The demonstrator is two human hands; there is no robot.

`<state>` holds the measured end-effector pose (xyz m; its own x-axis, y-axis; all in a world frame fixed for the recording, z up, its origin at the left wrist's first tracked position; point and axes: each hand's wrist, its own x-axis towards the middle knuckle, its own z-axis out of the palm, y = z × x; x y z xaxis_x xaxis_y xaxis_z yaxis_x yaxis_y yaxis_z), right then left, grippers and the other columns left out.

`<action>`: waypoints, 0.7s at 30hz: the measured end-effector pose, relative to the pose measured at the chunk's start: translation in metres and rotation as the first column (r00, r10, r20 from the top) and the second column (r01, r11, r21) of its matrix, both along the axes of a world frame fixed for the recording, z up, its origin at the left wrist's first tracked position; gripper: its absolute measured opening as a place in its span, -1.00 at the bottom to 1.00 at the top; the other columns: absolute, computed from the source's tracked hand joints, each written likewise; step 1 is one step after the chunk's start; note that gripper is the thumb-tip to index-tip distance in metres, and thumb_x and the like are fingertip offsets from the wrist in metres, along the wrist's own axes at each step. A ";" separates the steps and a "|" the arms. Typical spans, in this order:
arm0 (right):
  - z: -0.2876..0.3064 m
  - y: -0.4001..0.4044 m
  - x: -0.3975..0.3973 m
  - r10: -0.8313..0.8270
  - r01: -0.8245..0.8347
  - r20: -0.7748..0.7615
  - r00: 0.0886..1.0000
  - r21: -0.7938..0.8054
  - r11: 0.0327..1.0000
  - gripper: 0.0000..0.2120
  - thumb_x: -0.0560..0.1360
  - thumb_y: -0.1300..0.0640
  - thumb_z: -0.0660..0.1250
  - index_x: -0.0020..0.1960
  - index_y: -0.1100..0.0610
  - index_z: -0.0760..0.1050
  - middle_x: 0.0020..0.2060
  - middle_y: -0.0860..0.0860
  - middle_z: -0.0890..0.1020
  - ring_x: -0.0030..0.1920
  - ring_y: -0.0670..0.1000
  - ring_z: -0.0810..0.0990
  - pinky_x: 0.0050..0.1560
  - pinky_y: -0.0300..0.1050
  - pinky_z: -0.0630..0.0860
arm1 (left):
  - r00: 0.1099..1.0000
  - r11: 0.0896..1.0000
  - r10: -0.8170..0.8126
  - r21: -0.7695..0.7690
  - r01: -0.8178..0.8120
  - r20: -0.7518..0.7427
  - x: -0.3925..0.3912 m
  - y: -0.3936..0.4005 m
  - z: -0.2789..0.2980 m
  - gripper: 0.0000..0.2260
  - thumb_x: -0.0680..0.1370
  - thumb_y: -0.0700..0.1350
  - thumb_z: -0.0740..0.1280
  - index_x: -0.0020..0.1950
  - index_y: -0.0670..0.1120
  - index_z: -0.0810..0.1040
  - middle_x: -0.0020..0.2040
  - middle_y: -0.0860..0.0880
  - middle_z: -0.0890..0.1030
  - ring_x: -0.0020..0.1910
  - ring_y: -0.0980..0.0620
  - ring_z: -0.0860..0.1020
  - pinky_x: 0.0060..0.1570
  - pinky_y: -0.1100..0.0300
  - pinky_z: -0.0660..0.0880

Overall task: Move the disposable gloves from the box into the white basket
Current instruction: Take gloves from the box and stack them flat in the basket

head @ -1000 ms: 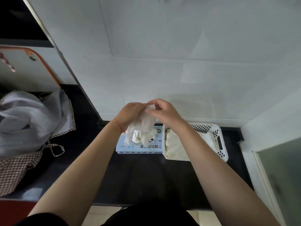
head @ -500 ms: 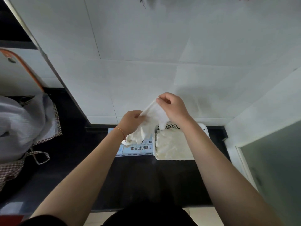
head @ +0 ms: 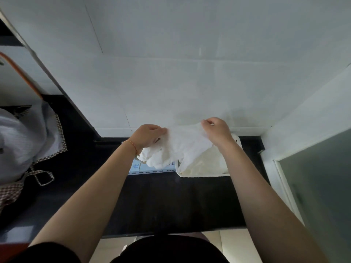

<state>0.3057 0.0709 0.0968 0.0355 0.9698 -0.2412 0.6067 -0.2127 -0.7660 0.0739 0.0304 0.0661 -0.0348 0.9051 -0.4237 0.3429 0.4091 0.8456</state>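
A bunch of thin white disposable gloves (head: 178,147) is stretched in the air between my hands. My left hand (head: 148,136) grips its left end above the pale blue glove box (head: 152,168), which the bunch mostly hides. My right hand (head: 216,130) pinches the right end above the white basket (head: 201,175). The basket stands to the right of the box against the wall, and a pile of gloves (head: 207,164) lies in it.
Box and basket stand on a black counter (head: 161,202) below a white tiled wall. A grey cloth with checked trim (head: 22,141) lies at the left. A frosted glass panel (head: 319,186) and white frame close the right side.
My right hand has drawn the gloves rightward and away from my left hand, so the bunch now spreads wide. Both hands have shifted to the right, toward the basket.
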 end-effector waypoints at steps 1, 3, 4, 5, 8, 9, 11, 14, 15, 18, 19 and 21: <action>-0.007 -0.005 0.006 0.003 -0.002 0.014 1.000 -0.055 0.998 -0.79 0.58 0.07 0.25 0.01 0.20 0.56 -0.19 0.02 0.57 -0.12 0.06 0.53 -0.13 -0.11 0.41 | 1.000 1.000 -0.019 -0.025 0.019 -0.016 0.007 0.001 -0.008 -0.72 0.57 0.02 0.33 -0.26 -0.13 0.51 -0.46 0.05 0.37 -0.49 0.10 0.32 -0.34 0.22 0.35; -0.019 -0.015 0.017 0.013 -0.013 0.000 1.000 -0.172 0.985 -0.81 0.56 0.08 0.28 0.13 0.12 0.52 -0.10 -0.02 0.56 -0.09 0.02 0.54 -0.19 -0.16 0.44 | 0.997 0.998 -0.051 -0.051 0.048 -0.055 0.021 0.001 -0.019 -0.74 0.57 -0.01 0.31 -0.21 -0.15 0.58 -0.40 0.03 0.47 -0.40 0.06 0.42 -0.25 0.19 0.43; -0.024 -0.020 0.025 0.023 -0.028 -0.024 0.999 -0.224 0.974 -0.76 0.55 0.11 0.30 0.21 0.08 0.47 -0.03 -0.02 0.54 -0.08 -0.01 0.55 -0.24 -0.19 0.45 | 0.993 0.995 -0.079 -0.062 0.074 -0.083 0.030 0.002 -0.024 -0.77 0.58 -0.02 0.30 -0.16 -0.14 0.62 -0.35 0.01 0.51 -0.36 0.04 0.45 -0.25 0.19 0.43; -0.028 -0.023 0.031 0.025 -0.043 -0.072 0.997 -0.262 0.964 -0.69 0.54 0.15 0.32 0.27 0.06 0.41 0.02 -0.02 0.51 -0.08 -0.04 0.55 -0.28 -0.22 0.45 | 0.988 0.993 -0.103 -0.075 0.095 -0.117 0.036 0.003 -0.027 -0.78 0.59 -0.04 0.28 -0.13 -0.12 0.63 -0.31 0.00 0.54 -0.33 0.03 0.46 -0.26 0.20 0.42; -0.035 -0.025 0.052 0.026 -0.101 -0.229 0.973 -0.324 0.941 -0.61 0.52 0.27 0.33 0.29 0.02 0.36 0.03 -0.02 0.46 -0.12 -0.03 0.53 -0.25 -0.21 0.50 | 0.958 0.976 -0.197 -0.130 0.172 -0.208 0.047 0.008 -0.034 -0.75 0.58 -0.05 0.25 -0.09 -0.18 0.63 -0.28 -0.05 0.53 -0.32 -0.01 0.45 -0.23 0.17 0.40; -0.036 -0.023 0.060 0.032 -0.127 -0.268 0.963 -0.343 0.931 -0.64 0.51 0.28 0.31 0.25 0.03 0.39 0.04 0.00 0.47 -0.14 0.00 0.52 -0.23 -0.19 0.50 | 0.944 0.970 -0.226 -0.149 0.195 -0.239 0.050 0.012 -0.034 -0.74 0.57 -0.06 0.25 -0.12 -0.21 0.61 -0.31 -0.06 0.51 -0.35 -0.01 0.44 -0.26 0.18 0.39; -0.039 -0.020 0.070 0.055 -0.182 -0.325 0.944 -0.374 0.909 -0.80 0.53 0.29 0.30 0.12 0.08 0.48 -0.03 -0.01 0.51 -0.22 -0.02 0.48 -0.24 -0.19 0.49 | 0.914 0.960 -0.267 -0.170 0.223 -0.307 0.053 0.020 -0.030 -0.74 0.56 -0.09 0.23 -0.28 -0.17 0.53 -0.42 -0.05 0.47 -0.45 -0.03 0.43 -0.37 0.22 0.38; -0.053 -0.012 0.089 0.063 -0.164 -0.269 0.961 -0.371 0.914 -0.90 0.55 0.24 0.33 -0.03 0.09 0.60 -0.08 0.01 0.59 -0.35 -0.08 0.41 -0.30 -0.23 0.47 | 0.850 0.952 -0.306 -0.134 0.275 -0.429 0.067 0.039 -0.030 -0.77 0.57 -0.09 0.23 -0.28 -0.09 0.50 -0.40 -0.02 0.51 -0.43 -0.02 0.47 -0.35 0.21 0.38; -0.059 -0.010 0.094 0.066 -0.145 -0.223 0.973 -0.361 0.921 -0.86 0.55 0.25 0.31 -0.02 0.07 0.62 -0.08 0.02 0.60 -0.35 -0.08 0.43 -0.28 -0.22 0.48 | 0.808 0.937 -0.344 -0.124 0.325 -0.478 0.072 0.044 -0.033 -0.81 0.58 -0.08 0.25 -0.19 -0.08 0.56 -0.28 -0.03 0.58 -0.33 -0.01 0.52 -0.26 0.19 0.43; -0.078 -0.004 0.107 0.128 -0.148 -0.081 0.988 -0.334 0.931 -0.64 0.53 0.36 0.18 0.10 0.02 0.63 -0.04 0.06 0.58 -0.20 -0.01 0.51 -0.17 -0.17 0.49 | 0.696 0.888 -0.433 -0.141 0.437 -0.573 0.092 0.052 -0.054 -0.81 0.60 -0.06 0.25 0.05 -0.09 0.62 0.03 -0.04 0.62 0.01 -0.04 0.53 0.04 0.13 0.46; -0.083 -0.002 0.112 0.158 -0.161 -0.037 0.987 -0.326 0.931 -0.58 0.51 0.39 0.15 0.16 0.03 0.61 0.03 0.06 0.58 -0.12 0.00 0.53 -0.16 -0.21 0.46 | 0.663 0.874 -0.451 -0.145 0.464 -0.598 0.100 0.053 -0.061 -0.80 0.60 -0.07 0.24 0.08 -0.09 0.62 0.06 -0.04 0.61 0.05 -0.04 0.52 0.07 0.10 0.47; -0.091 0.001 0.119 0.209 -0.187 0.039 0.977 -0.305 0.934 -0.51 0.50 0.44 0.13 0.27 0.06 0.57 0.26 0.02 0.55 0.14 -0.02 0.54 -0.07 -0.30 0.40 | 0.614 0.866 -0.446 -0.143 0.478 -0.651 0.113 0.057 -0.071 -0.79 0.62 -0.08 0.21 0.14 -0.04 0.61 0.12 -0.02 0.60 0.12 -0.07 0.53 0.08 0.07 0.50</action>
<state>0.4246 0.0717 0.0058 -0.1228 0.8426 -0.5244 0.7091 -0.2951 -0.6404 0.1865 0.0877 -0.0052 0.1456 0.8946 -0.4224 0.9372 0.0121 0.3485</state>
